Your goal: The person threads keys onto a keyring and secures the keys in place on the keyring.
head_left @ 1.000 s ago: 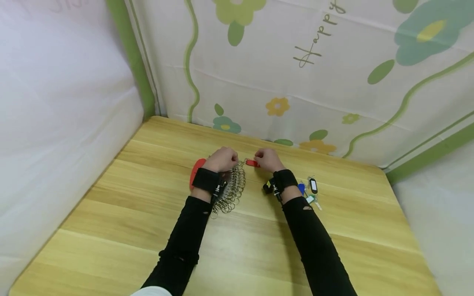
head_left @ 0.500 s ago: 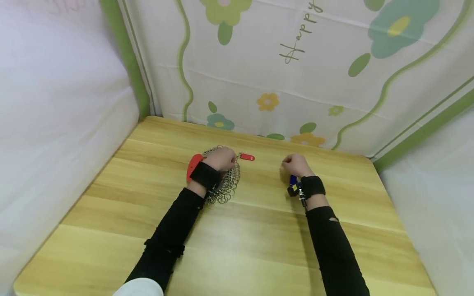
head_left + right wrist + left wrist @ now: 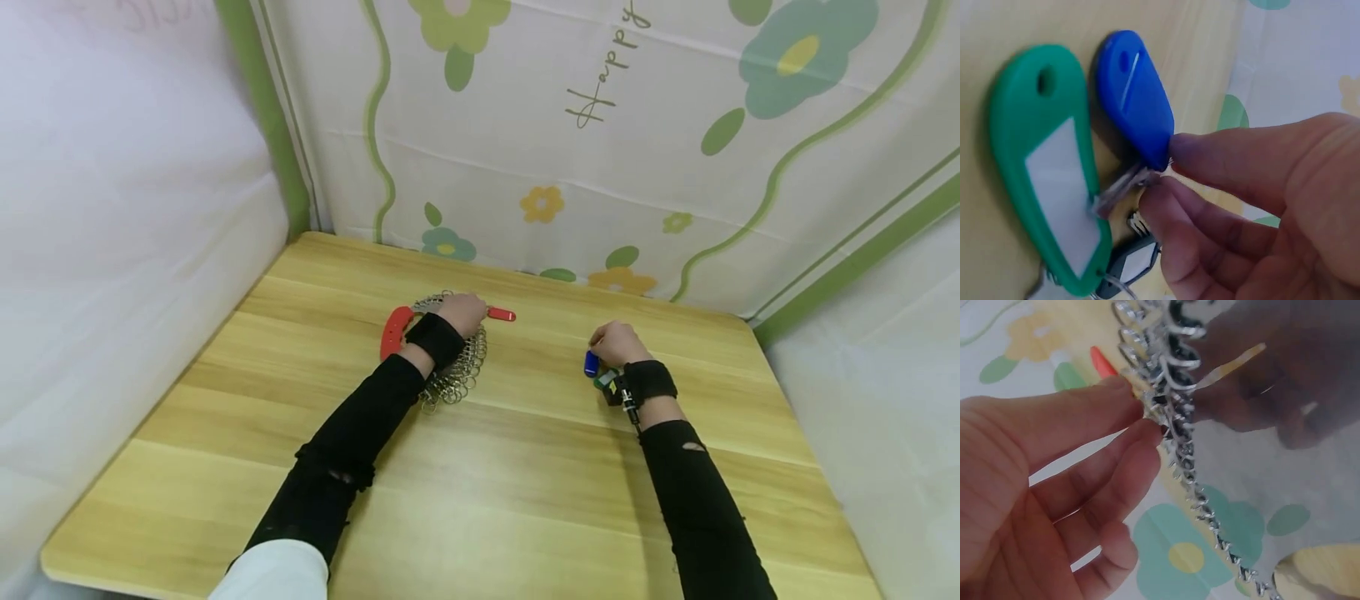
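Note:
A ringed metal key holder (image 3: 467, 375) with a red handle (image 3: 393, 332) lies at the left of the table, many small rings along its curved edge. My left hand (image 3: 462, 313) pinches that edge between thumb and finger; the exact ring is hidden. A red key tag (image 3: 502, 314) sticks out just past these fingers. Farther right, my right hand (image 3: 621, 343) pinches a blue key tag (image 3: 1135, 94) at its narrow end, where a key (image 3: 1116, 190) hangs. Beside it lie a green key tag (image 3: 1060, 187) with a white label and a smaller black key tag (image 3: 1137, 262).
The wooden table (image 3: 510, 467) ends at the back against a white curtain (image 3: 480, 167) printed with flowers. White fabric walls stand at the left (image 3: 135, 217) and right (image 3: 862, 375).
My right hand has left the red key tag, moved right to the loose keys and taken hold of the blue key tag. My left hand stays at the key holder's edge.

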Available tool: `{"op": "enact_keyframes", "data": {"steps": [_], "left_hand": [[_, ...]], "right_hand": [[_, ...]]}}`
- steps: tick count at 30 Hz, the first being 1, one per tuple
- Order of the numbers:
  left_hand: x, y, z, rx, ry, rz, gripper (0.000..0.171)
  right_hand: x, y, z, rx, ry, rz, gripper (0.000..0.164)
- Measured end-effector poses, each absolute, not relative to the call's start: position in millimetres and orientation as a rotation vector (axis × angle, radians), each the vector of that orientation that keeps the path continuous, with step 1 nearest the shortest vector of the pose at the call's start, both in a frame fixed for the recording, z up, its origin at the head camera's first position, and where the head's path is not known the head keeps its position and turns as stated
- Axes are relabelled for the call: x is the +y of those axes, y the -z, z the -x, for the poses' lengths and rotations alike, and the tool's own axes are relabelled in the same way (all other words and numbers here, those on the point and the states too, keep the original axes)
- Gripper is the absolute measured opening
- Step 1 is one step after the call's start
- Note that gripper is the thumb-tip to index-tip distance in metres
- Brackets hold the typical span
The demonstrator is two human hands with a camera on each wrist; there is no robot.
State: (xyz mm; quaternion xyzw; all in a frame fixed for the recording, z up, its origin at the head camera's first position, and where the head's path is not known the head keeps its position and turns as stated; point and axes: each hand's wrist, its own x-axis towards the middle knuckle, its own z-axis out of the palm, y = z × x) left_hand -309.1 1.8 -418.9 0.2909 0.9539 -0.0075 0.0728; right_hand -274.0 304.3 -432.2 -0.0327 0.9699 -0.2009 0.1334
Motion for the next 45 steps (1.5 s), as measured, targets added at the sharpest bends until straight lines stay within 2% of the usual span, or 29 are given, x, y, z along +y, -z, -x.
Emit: {"op": "enact_keyframes", "data": {"steps": [8, 18, 32, 41, 45], "left_hand": [[11, 431, 310, 2.894, 0.126, -0.859, 0.019], [13, 432, 321, 2.883, 0.081, -0.796, 0.018], [15, 432, 318, 2.873, 0.024, -0.735, 0.019], [19, 436, 318, 2.834, -0.007, -0.705, 0.015], [19, 434, 319, 2.797, -0.086, -0.684, 0.013]], "right_hand": [[300, 438, 278, 2.854, 0.523, 0.152, 0.023], [294, 439, 286, 2.899, 0.584, 0.214, 0.011], [260, 430, 279, 2.667, 1.157, 0.196, 0.021], [226, 435, 282, 2.424, 1.518, 0.240, 0.036], [213, 436, 285, 2.357, 1.696, 0.196, 0.034]]}}
